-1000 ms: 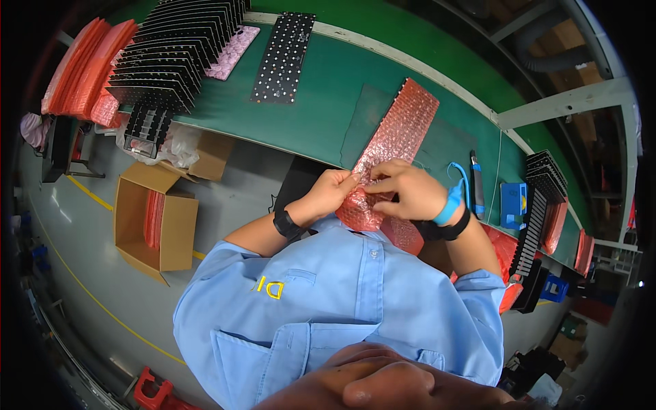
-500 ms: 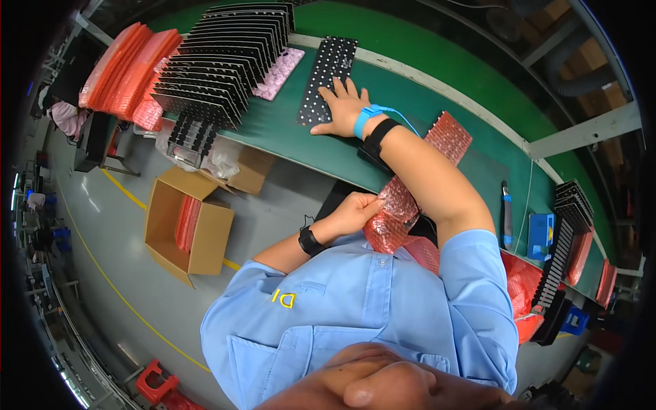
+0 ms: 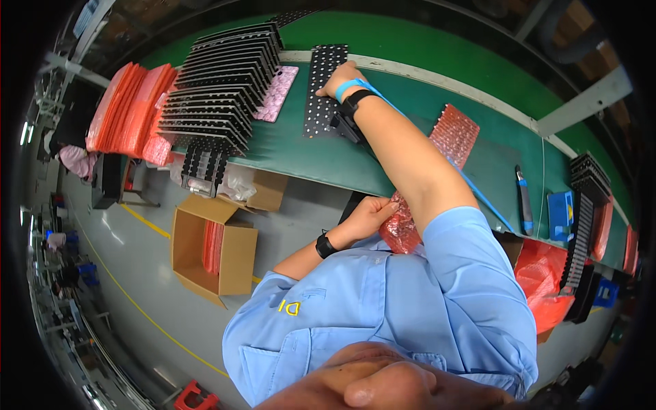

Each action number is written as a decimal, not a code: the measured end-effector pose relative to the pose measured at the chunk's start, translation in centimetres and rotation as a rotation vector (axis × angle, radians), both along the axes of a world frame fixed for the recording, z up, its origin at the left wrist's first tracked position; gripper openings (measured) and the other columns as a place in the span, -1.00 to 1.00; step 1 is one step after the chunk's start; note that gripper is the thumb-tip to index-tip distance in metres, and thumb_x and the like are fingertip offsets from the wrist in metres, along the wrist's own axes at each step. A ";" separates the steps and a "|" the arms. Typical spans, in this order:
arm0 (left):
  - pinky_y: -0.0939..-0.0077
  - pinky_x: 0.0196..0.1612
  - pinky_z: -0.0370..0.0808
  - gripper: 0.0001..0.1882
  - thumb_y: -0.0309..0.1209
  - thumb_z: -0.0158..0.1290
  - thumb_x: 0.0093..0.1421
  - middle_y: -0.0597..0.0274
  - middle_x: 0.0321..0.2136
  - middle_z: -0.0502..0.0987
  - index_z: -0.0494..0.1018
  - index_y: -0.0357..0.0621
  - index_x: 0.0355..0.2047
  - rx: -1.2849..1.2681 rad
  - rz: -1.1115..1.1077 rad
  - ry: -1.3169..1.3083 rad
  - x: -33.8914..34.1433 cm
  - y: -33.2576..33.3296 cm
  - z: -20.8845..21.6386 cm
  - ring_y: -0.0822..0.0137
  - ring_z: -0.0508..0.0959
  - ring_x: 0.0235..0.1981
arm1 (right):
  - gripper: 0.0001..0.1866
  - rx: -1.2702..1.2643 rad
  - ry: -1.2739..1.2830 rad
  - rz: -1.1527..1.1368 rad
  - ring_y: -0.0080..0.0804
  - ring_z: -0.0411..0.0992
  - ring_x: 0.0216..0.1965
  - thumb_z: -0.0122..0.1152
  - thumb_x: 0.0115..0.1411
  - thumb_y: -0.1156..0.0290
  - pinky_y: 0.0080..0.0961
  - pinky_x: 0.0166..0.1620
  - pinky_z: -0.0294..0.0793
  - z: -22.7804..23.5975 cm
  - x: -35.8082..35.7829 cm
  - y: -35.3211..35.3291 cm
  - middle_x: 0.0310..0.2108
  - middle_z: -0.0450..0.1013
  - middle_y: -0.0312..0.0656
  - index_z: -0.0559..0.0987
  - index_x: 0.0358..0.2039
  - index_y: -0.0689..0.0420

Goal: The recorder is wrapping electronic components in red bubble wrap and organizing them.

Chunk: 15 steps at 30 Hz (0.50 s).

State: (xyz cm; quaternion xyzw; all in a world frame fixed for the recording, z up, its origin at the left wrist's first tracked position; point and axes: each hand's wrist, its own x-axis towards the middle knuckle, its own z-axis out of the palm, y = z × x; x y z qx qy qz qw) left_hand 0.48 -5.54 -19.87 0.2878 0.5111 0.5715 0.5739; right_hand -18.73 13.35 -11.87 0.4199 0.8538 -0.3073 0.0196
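On the green table at the upper middle lies a flat black board (image 3: 321, 113) with rows of white dots. My right hand (image 3: 338, 80) reaches across its far part, thumb toward the left and fingers bent at the right edge. A blue strap with a cord and a black band circle that wrist. Close to my body, my left hand (image 3: 374, 214) pinches pink-red bubble wrap (image 3: 402, 229). More pink-red bubble wrap (image 3: 454, 137) lies flat on the table beyond my right forearm. The forearm hides whether the two pieces join.
Left on the table stand a rack of black boards (image 3: 212, 89), a pink patterned pad (image 3: 277, 96) and stacked red bubble-wrap packs (image 3: 130, 113). A cardboard box (image 3: 239, 263) is on the floor. Right are a blue-handled tool (image 3: 524, 201), a blue block (image 3: 560, 215) and another rack (image 3: 581, 225).
My right hand has moved toward the board's far end, its spread fingers now bent. The board has turned slightly. My left hand keeps pinching the bubble wrap. The whole view has shifted a little.
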 end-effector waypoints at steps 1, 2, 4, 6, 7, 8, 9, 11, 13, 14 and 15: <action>0.67 -0.33 0.41 -0.68 -0.34 -0.11 0.40 0.39 -0.44 0.57 0.54 -0.32 -0.33 -0.005 0.044 -0.035 0.3 0.1 0.5 0.65 0.43 -0.43 | 0.03 -0.002 0.014 -0.014 -0.04 0.40 0.10 0.52 -0.16 -0.08 -0.29 0.10 0.43 0.1 -0.2 -0.2 0.07 0.37 0.19 0.28 0.11 0.43; 0.67 -0.37 0.38 -0.67 -0.34 -0.10 0.40 0.43 -0.48 0.53 0.53 -0.30 -0.39 -0.011 0.089 -0.068 0.6 0.1 0.8 0.67 0.39 -0.47 | -0.01 -0.003 0.030 -0.027 -0.06 0.41 0.09 0.52 -0.16 -0.06 -0.31 0.10 0.43 0.2 -0.1 -0.1 0.06 0.39 0.17 0.32 0.10 0.41; 0.67 -0.41 0.36 -0.66 -0.33 -0.09 0.39 0.48 -0.53 0.50 0.52 -0.28 -0.44 -0.017 0.124 -0.082 0.5 -0.1 1.3 0.68 0.35 -0.51 | -0.10 0.043 -0.005 0.034 -0.06 0.42 0.08 0.53 -0.15 -0.03 -0.34 0.09 0.44 0.5 -0.4 0.5 0.03 0.41 0.15 0.39 0.05 0.37; 0.67 -0.40 0.36 -0.67 -0.33 -0.10 0.40 0.46 -0.52 0.51 0.53 -0.28 -0.42 -0.013 0.110 -0.074 0.8 0.0 1.1 0.68 0.36 -0.49 | -0.27 0.143 -0.095 0.187 -0.04 0.44 0.06 0.54 -0.14 0.03 -0.40 0.06 0.46 1.0 -1.0 1.1 -0.03 0.47 0.12 0.52 -0.06 0.27; 0.67 -0.39 0.36 -0.67 -0.33 -0.10 0.40 0.46 -0.51 0.52 0.53 -0.28 -0.41 -0.010 0.104 -0.070 0.7 0.0 1.0 0.67 0.37 -0.49 | -0.27 0.144 -0.083 0.181 -0.04 0.44 0.06 0.54 -0.14 0.03 -0.40 0.06 0.46 1.3 -1.2 1.5 -0.03 0.47 0.12 0.52 -0.06 0.27; 0.67 -0.39 0.36 -0.67 -0.33 -0.10 0.40 0.46 -0.51 0.52 0.53 -0.28 -0.41 -0.005 0.099 -0.067 0.8 0.1 0.6 0.67 0.37 -0.49 | -0.38 0.083 -0.031 0.190 -0.09 0.46 0.01 0.52 -0.10 0.06 -0.39 0.02 0.47 1.1 -1.1 2.2 -0.08 0.49 0.08 0.55 -0.14 0.23; 0.68 -0.38 0.37 -0.67 -0.34 -0.10 0.40 0.44 -0.50 0.53 0.54 -0.29 -0.40 -0.009 0.089 -0.057 0.7 0.2 0.0 0.67 0.38 -0.48 | -0.49 0.022 0.019 0.198 -0.13 0.48 -0.03 0.51 -0.07 0.09 -0.37 -0.02 0.48 0.8 -0.9 3.0 -0.13 0.52 0.03 0.58 -0.23 0.18; 0.68 -0.36 0.39 -0.68 -0.34 -0.10 0.40 0.41 -0.47 0.56 0.55 -0.29 -0.36 -0.017 0.076 -0.046 0.8 0.0 -0.4 0.66 0.41 -0.46 | -0.60 -0.033 0.061 0.205 -0.18 0.51 -0.08 0.49 -0.04 0.12 -0.35 -0.06 0.49 1.1 0.2 3.8 -0.18 0.54 -0.01 0.61 -0.31 0.14; 0.67 -0.34 0.41 -0.69 -0.34 -0.10 0.39 0.39 -0.44 0.57 0.55 -0.30 -0.33 0.014 0.060 -0.079 0.9 0.2 -0.2 0.64 0.43 -0.44 | -0.68 -0.479 0.351 0.005 -0.29 0.51 -0.19 0.44 0.03 0.18 -0.34 -0.16 0.49 1.7 2.5 5.6 -0.29 0.55 -0.11 0.60 -0.32 0.12; 0.66 -0.32 0.43 -0.69 -0.34 -0.10 0.39 0.37 -0.42 0.58 0.55 -0.31 -0.31 0.037 0.059 -0.107 1.0 0.2 0.2 0.62 0.46 -0.43 | -0.72 -0.698 0.496 -0.100 -0.34 0.51 -0.24 0.42 0.07 0.20 -0.33 -0.21 0.49 2.3 4.1 6.5 -0.34 0.55 -0.16 0.60 -0.33 0.12; 0.65 -0.31 0.45 -0.69 -0.34 -0.09 0.39 0.35 -0.40 0.60 0.55 -0.32 -0.28 0.066 0.099 -0.145 0.9 0.0 0.1 0.61 0.48 -0.41 | -0.75 -0.679 0.509 -0.129 -0.38 0.49 -0.33 0.39 0.10 0.24 -0.35 -0.29 0.48 3.8 6.1 6.2 -0.36 0.54 -0.21 0.59 -0.33 0.12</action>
